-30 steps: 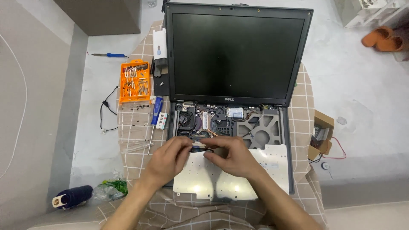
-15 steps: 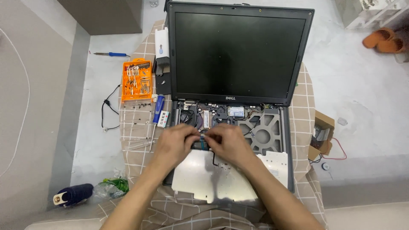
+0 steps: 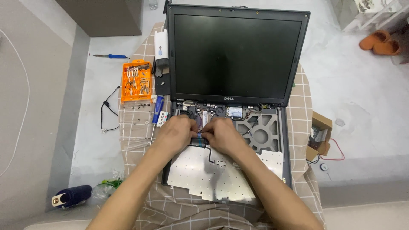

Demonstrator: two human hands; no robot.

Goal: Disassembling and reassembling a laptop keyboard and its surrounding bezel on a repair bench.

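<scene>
Fingers [image 3: 200, 127] of both hands seemingly pinched on a small connector [image 3: 199, 136], laptop base [image 3: 260, 136] interior.

The laptop [image 3: 238, 85] stands open, screen dark, its inner parts bared. The keyboard [image 3: 213, 174] lies flipped, silver back up, over the front edge.

Both hands are moving up the opened laptop [image 3: 238, 127], away from the flipped keyboard plate [image 3: 221, 174] and toward the screen hinge. The left hand [image 3: 177, 133] and right hand [image 3: 223, 135] are now pressing together over the exposed parts, pinching a small blue-tabbed piece [image 3: 199, 135], leaving more of the plate uncovered than before.
</scene>
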